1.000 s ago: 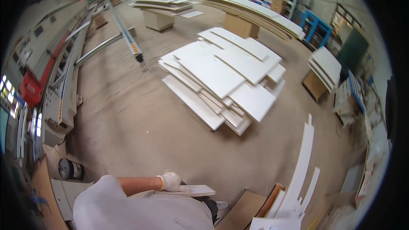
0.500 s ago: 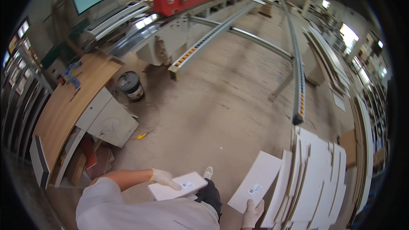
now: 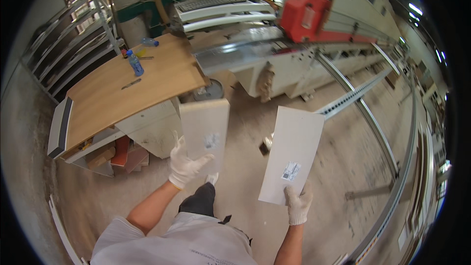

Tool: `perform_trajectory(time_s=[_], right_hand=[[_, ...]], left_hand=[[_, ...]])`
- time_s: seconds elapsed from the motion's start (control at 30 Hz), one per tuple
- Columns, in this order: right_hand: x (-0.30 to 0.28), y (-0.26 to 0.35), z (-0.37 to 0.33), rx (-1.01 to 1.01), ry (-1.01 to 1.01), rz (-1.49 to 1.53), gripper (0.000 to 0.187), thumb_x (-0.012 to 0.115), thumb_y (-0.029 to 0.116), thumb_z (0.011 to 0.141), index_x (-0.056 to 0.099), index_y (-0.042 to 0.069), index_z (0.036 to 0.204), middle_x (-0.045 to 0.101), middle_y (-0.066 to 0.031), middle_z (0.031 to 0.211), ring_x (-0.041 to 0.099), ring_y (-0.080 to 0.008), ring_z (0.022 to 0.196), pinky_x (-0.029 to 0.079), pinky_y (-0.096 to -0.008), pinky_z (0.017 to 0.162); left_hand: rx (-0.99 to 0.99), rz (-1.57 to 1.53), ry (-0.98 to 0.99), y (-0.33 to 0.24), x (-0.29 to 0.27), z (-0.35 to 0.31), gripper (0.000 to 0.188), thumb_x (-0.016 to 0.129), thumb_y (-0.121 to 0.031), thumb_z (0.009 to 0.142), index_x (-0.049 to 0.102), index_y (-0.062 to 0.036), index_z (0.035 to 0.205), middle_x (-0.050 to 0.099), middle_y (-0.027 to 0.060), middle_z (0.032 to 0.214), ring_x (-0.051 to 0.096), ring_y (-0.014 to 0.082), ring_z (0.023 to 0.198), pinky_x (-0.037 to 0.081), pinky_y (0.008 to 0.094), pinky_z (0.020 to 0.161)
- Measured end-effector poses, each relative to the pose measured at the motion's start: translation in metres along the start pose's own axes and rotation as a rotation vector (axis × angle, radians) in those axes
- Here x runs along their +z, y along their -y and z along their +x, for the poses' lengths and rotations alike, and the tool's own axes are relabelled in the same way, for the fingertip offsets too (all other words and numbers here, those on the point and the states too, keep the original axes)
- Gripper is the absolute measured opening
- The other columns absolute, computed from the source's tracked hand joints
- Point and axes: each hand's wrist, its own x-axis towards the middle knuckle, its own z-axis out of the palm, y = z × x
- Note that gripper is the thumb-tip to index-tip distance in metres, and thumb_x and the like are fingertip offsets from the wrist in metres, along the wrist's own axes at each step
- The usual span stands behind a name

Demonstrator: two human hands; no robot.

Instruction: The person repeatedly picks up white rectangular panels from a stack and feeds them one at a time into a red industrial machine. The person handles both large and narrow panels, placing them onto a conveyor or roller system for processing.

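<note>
In the head view, a pale rectangular panel (image 3: pixel 205 132) was held upright in the gloved left hand (image 3: pixel 185 165), the grip closed around its lower edge with the thumb across the face. A second, longer white panel (image 3: pixel 292 154), bearing a small label near its bottom, was held by the gloved right hand (image 3: pixel 298 204), the grip pinched on its lower corner. Both panels were carried above the concrete floor (image 3: pixel 245 201), apart from each other. A wooden worktop (image 3: pixel 122 93) stood to the left, with a blue bottle (image 3: pixel 135 64) on it. A long machine with a red housing (image 3: pixel 306 17) was seen ahead.
</note>
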Motion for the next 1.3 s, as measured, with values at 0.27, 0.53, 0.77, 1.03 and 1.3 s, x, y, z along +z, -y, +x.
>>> perform_trajectory(time_s=[0.27,0.53,0.77,1.03,1.3], right_hand=[[0.150,0.035,0.250,0.009,0.101,-0.024,0.044,0.078,0.019,0.091,0.071,-0.007,0.126,0.076,-0.0106,0.107,0.070,-0.0165,0.095,0.056,-0.0326,0.088],[0.160,0.042,0.413,0.302,0.182,-0.280,0.041,0.078,0.027,0.092,0.077,-0.005,0.118,0.076,-0.0055,0.087,0.068,-0.0131,0.072,0.054,-0.0308,0.067],[0.167,0.000,0.544,0.277,0.242,-0.156,0.040,0.079,0.026,0.095,0.077,-0.006,0.119,0.077,-0.0060,0.092,0.069,-0.0124,0.074,0.055,-0.0295,0.068],[0.168,-0.028,0.631,0.300,0.409,-0.146,0.048,0.078,0.021,0.096,0.068,-0.008,0.133,0.078,-0.0118,0.113,0.072,-0.0161,0.094,0.057,-0.0309,0.085],[0.161,-0.025,0.679,0.426,0.319,-0.118,0.047,0.081,0.023,0.094,0.073,-0.009,0.128,0.078,-0.0124,0.107,0.072,-0.0170,0.090,0.058,-0.0313,0.082]], left_hand=[[-0.302,-0.091,0.238,0.099,0.071,0.206,0.040,0.083,-0.033,0.092,0.080,-0.0046,0.120,0.079,0.0116,0.111,0.076,0.0279,0.099,0.058,0.0386,0.089],[-0.697,-0.415,0.335,0.133,0.169,0.347,0.051,0.078,-0.038,0.097,0.077,0.0070,0.121,0.081,0.0157,0.110,0.077,0.0213,0.100,0.058,0.0351,0.090],[-0.687,-0.077,0.275,0.152,0.267,0.439,0.064,0.075,-0.053,0.094,0.077,0.0089,0.109,0.079,0.0274,0.106,0.076,0.0406,0.104,0.055,0.0462,0.095],[-0.615,0.023,0.419,0.149,0.291,0.441,0.052,0.063,-0.044,0.103,0.075,0.0054,0.114,0.076,0.0239,0.104,0.072,0.0346,0.103,0.053,0.0426,0.094],[-0.784,-0.193,0.434,0.146,0.332,0.449,0.035,0.065,-0.022,0.104,0.063,-0.0006,0.131,0.071,0.0213,0.102,0.063,0.0412,0.094,0.052,0.0470,0.090]])
